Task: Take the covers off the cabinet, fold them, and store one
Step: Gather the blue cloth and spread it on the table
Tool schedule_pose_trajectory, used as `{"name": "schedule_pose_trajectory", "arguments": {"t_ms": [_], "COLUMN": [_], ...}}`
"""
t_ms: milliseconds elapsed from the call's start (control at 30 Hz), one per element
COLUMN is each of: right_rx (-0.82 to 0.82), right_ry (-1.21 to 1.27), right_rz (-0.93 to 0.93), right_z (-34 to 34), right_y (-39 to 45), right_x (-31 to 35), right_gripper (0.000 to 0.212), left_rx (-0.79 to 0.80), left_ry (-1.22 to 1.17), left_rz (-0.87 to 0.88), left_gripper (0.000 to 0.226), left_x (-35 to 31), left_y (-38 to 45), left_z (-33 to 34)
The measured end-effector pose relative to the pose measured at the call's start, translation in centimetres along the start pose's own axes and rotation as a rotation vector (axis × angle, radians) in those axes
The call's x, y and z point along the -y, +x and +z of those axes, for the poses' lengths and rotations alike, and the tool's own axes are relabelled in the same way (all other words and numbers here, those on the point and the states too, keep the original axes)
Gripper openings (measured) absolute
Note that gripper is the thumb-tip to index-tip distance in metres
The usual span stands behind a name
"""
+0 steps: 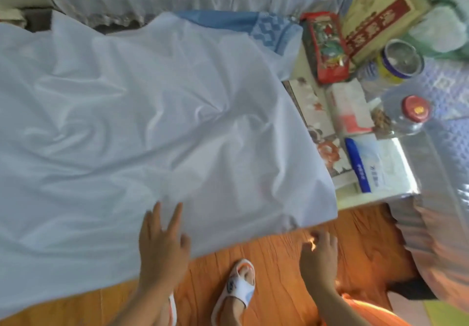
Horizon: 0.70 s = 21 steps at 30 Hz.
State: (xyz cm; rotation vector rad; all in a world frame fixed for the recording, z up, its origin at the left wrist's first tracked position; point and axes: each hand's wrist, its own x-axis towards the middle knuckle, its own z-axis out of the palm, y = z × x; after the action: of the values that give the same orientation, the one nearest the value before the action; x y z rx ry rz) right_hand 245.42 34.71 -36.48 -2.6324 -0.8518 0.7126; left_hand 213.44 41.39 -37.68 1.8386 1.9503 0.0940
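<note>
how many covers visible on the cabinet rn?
2: the white cover spread across most of the top, and a blue patterned cover showing under its far edge. More may be hidden beneath.

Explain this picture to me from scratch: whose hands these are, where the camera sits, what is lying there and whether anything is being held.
There is no machine here. A person wears a camera on the head, so the single view looks down at their own hands and sandalled foot on a wooden floor. A large white cover lies spread out and wrinkled. The left hand rests flat on its near edge, fingers straight. The right hand hangs just below the cover's corner with fingers curled; it seems to hold nothing, though blur makes that uncertain. To the right lie a red box, a red-capped clear jar and a blue-striped packet.
</note>
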Motion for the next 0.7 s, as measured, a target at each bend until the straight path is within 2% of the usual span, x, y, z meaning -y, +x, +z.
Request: {"name": "schedule_pose_trajectory", "arguments": {"t_ms": [100,200,233,300,400,467,567,633,700], "right_rx": [0.193,0.273,0.277,0.297,0.387,0.446,0.493,0.534,0.559], "right_ry": [-0.006,0.086,0.146,0.313,0.417,0.394,0.263,0.254,0.372], "right_rz": [0.311,0.424,0.453,0.505,0.449,0.386,0.219,0.176,0.191], "right_z": [-1.5,-1.0,-0.5,-0.8,-1.5,-1.8,-2.9,-3.6,-4.3], "right_y": [2.4,9.3,11.7,13.6,13.9,13.7,12.2,11.4,10.9], "right_x": [-6.3,-13.5,-15.6,-14.7,-10.6,-9.9,-9.7,-10.3,-10.4], "right_gripper": [0.047,0.085,0.092,0.097,0.077,0.053,0.010,0.007,0.024], "left_rx": [0.167,0.302,0.318,0.327,0.458,0.509,0.577,0.621,0.651], "left_ry": [0.036,0.092,0.086,0.095,0.023,-0.011,-0.002,-0.003,-0.028], "left_rz": [-0.008,-0.053,-0.087,-0.162,-0.310,-0.363,-0.355,-0.343,-0.329], "left_gripper": [0.069,0.078,0.080,0.077,0.064,0.060,0.056,0.053,0.049], "left_x": [-0.5,0.1,0.1,-0.3,-1.5,-2.0,-3.1,-3.9,-5.2], "left_y": [-8.2,-12.2,-13.0,-13.9,-14.2,-14.2,-14.7,-15.1,-15.3], "left_z": [3.3,5.4,6.0,6.3,5.9,5.7,5.7,5.9,6.2]}}
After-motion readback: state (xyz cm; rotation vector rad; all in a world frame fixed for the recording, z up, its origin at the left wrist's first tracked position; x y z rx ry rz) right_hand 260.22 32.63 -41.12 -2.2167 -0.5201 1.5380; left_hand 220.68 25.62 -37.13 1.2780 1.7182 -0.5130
